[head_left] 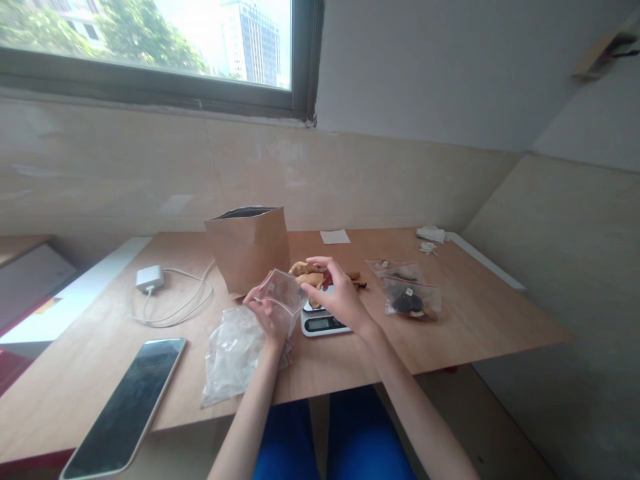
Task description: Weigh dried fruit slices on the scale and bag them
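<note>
Nearest my lens lies a dark-screened phone (125, 407) at the table's (475, 320) front left edge, with a crumpled heap of clear plastic bags (231, 357) just to its right. From the head view I see my left hand (270, 319) clamped on a small clear zip bag (284, 297), held up above the table with its mouth toward my right hand (336, 293). My right hand pinches a tan dried piece (311, 280) at the bag's opening; the two hands are close together but apart. Directly behind them sits a white digital scale (323, 325) carrying more tan pieces (303, 269). A brown paper bag (249, 248) stands upright behind the scale. Two filled zip bags (411, 298) lie to the right, a white charger with cable (150, 279) to the left, and a paper slip (335, 236) near the wall.
</note>
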`<action>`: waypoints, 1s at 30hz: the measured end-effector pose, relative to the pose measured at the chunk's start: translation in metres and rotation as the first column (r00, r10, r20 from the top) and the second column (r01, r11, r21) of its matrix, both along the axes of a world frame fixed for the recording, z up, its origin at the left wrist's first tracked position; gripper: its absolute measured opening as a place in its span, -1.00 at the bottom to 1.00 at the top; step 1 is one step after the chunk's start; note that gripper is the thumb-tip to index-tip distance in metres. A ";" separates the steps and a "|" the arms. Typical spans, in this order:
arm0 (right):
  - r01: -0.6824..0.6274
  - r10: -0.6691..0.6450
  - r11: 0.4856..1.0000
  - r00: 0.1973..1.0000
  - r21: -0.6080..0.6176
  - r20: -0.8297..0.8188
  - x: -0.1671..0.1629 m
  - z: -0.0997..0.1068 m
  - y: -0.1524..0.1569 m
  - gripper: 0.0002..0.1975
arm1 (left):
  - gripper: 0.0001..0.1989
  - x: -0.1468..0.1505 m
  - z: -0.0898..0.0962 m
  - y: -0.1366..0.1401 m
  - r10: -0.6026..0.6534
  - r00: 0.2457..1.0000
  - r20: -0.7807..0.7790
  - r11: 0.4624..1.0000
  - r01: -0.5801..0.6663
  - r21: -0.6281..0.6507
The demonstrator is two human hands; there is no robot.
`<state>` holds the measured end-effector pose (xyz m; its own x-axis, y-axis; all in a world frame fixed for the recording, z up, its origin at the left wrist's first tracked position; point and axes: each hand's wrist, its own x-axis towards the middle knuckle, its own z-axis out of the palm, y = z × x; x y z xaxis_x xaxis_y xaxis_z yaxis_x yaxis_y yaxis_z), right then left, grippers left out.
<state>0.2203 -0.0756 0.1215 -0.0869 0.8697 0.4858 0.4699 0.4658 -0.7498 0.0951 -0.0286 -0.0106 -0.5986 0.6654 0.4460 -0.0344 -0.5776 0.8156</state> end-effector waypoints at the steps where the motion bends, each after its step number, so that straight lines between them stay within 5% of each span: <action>1: -0.045 0.045 0.999 0.998 -0.005 0.045 -0.002 0.003 0.000 -0.66 | -0.73 0.001 0.002 -0.001 -0.009 1.000 0.010 1.000 0.009 0.018; 6: -0.146 0.153 0.988 0.979 -0.059 0.138 -0.006 0.003 0.002 -0.69 | -0.73 0.004 0.009 -0.003 -0.105 0.993 0.060 0.993 0.101 0.063; 14: 0.202 -0.205 0.978 0.977 0.050 0.058 0.013 -0.041 0.003 -0.79 | -0.73 0.001 0.012 -0.006 0.063 0.997 -0.040 0.997 -0.064 -0.038; 20: 0.137 -0.137 0.990 0.908 0.028 0.395 0.011 -0.078 -0.006 -0.80 | -0.79 0.001 0.014 -0.008 0.039 0.997 -0.062 0.999 -0.040 -0.020; 25: 0.175 -0.167 0.984 0.804 0.042 0.571 0.007 -0.084 -0.008 -0.84 | -0.78 0.002 0.013 -0.007 0.037 0.999 -0.032 0.999 -0.037 -0.001; 30: 0.165 -0.185 0.983 0.843 0.084 0.505 0.011 -0.082 -0.009 -0.86 | -0.77 0.003 0.014 -0.006 -0.021 1.000 0.006 0.999 0.021 0.032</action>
<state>0.2315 -0.0843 0.0392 -0.1779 0.8770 0.4463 0.8569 0.3611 -0.3680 0.0980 -0.0347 0.0036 -0.5873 0.6635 0.4635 -0.0518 -0.6024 0.7966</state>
